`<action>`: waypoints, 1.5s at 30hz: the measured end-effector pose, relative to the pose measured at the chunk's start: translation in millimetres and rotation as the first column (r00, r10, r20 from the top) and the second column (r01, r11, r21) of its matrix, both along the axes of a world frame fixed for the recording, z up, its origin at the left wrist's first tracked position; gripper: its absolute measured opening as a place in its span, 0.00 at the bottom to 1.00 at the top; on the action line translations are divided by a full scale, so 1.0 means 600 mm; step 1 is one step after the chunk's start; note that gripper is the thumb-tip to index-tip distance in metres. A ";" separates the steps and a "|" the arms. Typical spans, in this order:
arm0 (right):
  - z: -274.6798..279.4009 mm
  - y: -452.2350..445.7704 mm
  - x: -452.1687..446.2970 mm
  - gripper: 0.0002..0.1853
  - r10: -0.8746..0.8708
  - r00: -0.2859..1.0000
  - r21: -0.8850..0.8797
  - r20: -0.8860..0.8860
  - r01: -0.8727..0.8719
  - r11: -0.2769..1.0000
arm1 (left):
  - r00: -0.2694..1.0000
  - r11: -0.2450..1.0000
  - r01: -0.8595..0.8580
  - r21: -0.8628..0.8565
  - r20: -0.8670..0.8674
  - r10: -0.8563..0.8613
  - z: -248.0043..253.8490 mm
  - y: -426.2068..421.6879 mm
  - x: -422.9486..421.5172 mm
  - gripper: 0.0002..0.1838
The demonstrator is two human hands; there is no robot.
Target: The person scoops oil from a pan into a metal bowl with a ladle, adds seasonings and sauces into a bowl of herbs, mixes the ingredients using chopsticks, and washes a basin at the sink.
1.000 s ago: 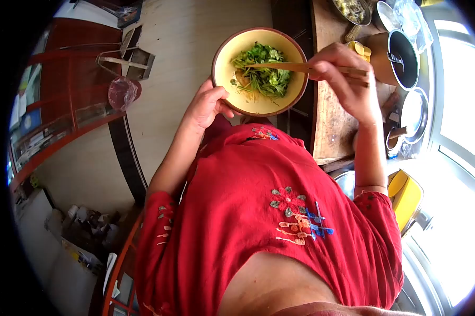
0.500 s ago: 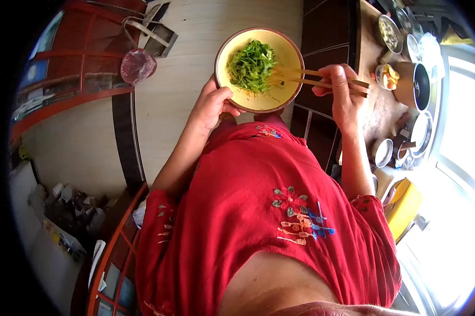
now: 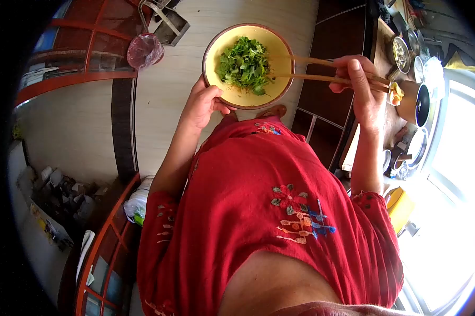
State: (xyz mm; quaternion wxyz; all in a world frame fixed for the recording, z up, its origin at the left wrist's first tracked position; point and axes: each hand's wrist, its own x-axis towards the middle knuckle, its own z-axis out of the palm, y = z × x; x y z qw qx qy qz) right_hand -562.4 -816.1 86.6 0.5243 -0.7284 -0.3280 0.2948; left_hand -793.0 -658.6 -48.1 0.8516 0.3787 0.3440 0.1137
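Note:
My left hand [image 3: 203, 104] grips the rim of a yellow bowl [image 3: 282, 58] with a brown edge, thumb on the inside. Chopped green leaves [image 3: 244, 66] lie heaped in it, with small brownish bits along the lower inner wall. Between the fingers of my right hand [image 3: 365, 87] is a pair of wooden chopsticks [image 3: 314, 77], held to the right of the bowl. Their tips are spread apart and reach over the bowl's right side, beside the leaves; the upper stick is blurred.
A wooden counter [image 3: 382, 55] on the right carries a pan of food [image 3: 401, 54], a pot [image 3: 408, 102] and several dishes. Dark cabinet fronts [image 3: 335, 63] stand below it. At left are a lined bin [image 3: 145, 51], a dustpan [image 3: 172, 29] and a red-framed glass door [image 3: 108, 31].
The bowl has shifted slightly left with my left hand. My right hand has moved right, spreading the chopsticks wider and drawing their tips back. The leaves look looser and more spread.

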 end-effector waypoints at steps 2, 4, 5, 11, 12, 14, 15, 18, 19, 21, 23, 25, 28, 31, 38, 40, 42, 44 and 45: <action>0.004 0.004 0.003 0.16 0.024 1.000 -0.017 -0.016 -0.024 1.000 | 1.000 1.000 0.011 -0.008 -0.001 -0.011 -0.005 0.002 -0.004 0.26; -0.011 0.011 0.008 0.17 0.049 0.997 -0.069 -0.067 -0.053 0.996 | 1.000 1.000 0.016 -0.025 0.008 -0.016 -0.006 0.003 -0.006 0.26; -0.028 0.013 0.016 0.17 0.038 0.996 -0.066 -0.087 -0.044 0.997 | 1.000 0.999 0.015 -0.039 0.017 -0.014 -0.005 0.004 -0.006 0.26; -0.112 -0.019 0.034 0.18 -0.150 0.969 -0.029 -0.194 0.148 0.989 | 1.000 0.998 -0.004 -0.065 0.018 0.005 0.005 -0.002 0.002 0.26; -0.108 -0.024 0.030 0.18 -0.183 0.962 -0.019 -0.201 0.183 0.983 | 1.000 0.997 -0.006 -0.075 0.011 0.007 0.004 -0.003 0.005 0.26; -0.094 -0.027 0.023 0.19 -0.243 0.946 0.006 -0.214 0.251 0.968 | 1.000 0.998 0.013 -0.063 0.009 -0.012 0.002 -0.007 0.011 0.26; -0.091 -0.029 0.022 0.19 -0.253 0.943 0.006 -0.215 0.260 0.965 | 1.000 0.998 0.022 -0.057 0.009 -0.022 0.002 -0.009 0.013 0.26; -0.084 -0.033 0.017 0.19 -0.264 0.934 -0.007 -0.241 0.270 0.963 | 0.999 0.999 0.048 -0.024 0.004 -0.048 0.003 -0.016 0.023 0.26; -0.079 -0.032 0.014 0.18 -0.209 0.940 -0.019 -0.268 0.212 0.977 | 0.999 0.998 0.053 -0.028 0.005 -0.053 0.003 -0.018 0.026 0.26; -0.092 -0.030 0.008 0.16 -0.113 0.953 -0.034 -0.282 0.107 0.994 | 0.998 0.997 0.064 -0.038 0.002 -0.064 0.002 -0.023 0.029 0.26; -0.086 -0.030 0.009 0.16 -0.114 0.971 -0.050 -0.211 0.106 0.993 | 0.998 0.998 0.056 -0.042 0.010 -0.056 0.002 -0.023 0.028 0.26; -0.073 -0.039 0.029 0.16 -0.130 0.981 -0.032 -0.146 0.126 0.991 | 0.999 0.998 0.048 -0.038 0.012 -0.047 0.002 -0.023 0.028 0.26; -0.031 -0.049 0.037 0.16 -0.146 0.982 -0.055 -0.121 0.140 0.989 | 0.999 0.998 0.049 -0.032 0.006 -0.049 0.001 -0.018 0.028 0.27; -0.033 -0.052 0.027 0.17 -0.155 0.985 -0.094 -0.077 0.147 0.985 | 0.999 0.998 0.049 -0.036 0.012 -0.049 -0.005 -0.014 0.028 0.26; -0.093 -0.043 0.028 0.18 -0.386 0.918 -0.006 -0.084 0.387 0.922 | 0.999 0.998 0.047 -0.031 0.014 -0.046 -0.004 -0.013 0.026 0.26; -0.093 -0.038 0.025 0.18 -0.400 0.909 0.022 -0.118 0.406 0.914 | 0.998 0.998 0.066 -0.024 0.006 -0.066 -0.001 -0.012 0.026 0.26; -0.083 -0.032 0.024 0.18 -0.376 0.916 0.055 -0.137 0.386 0.921 | 0.995 0.995 0.098 -0.001 -0.001 -0.098 0.005 -0.010 0.030 0.26; -0.077 -0.022 0.015 0.18 -0.345 0.923 0.050 -0.174 0.358 0.933 | 0.994 0.994 0.107 -0.016 0.002 -0.107 0.007 -0.009 0.032 0.25; -0.075 -0.017 0.009 0.17 -0.328 0.925 0.047 -0.193 0.342 0.938 | 0.994 0.994 0.110 -0.024 0.001 -0.110 0.008 -0.009 0.034 0.25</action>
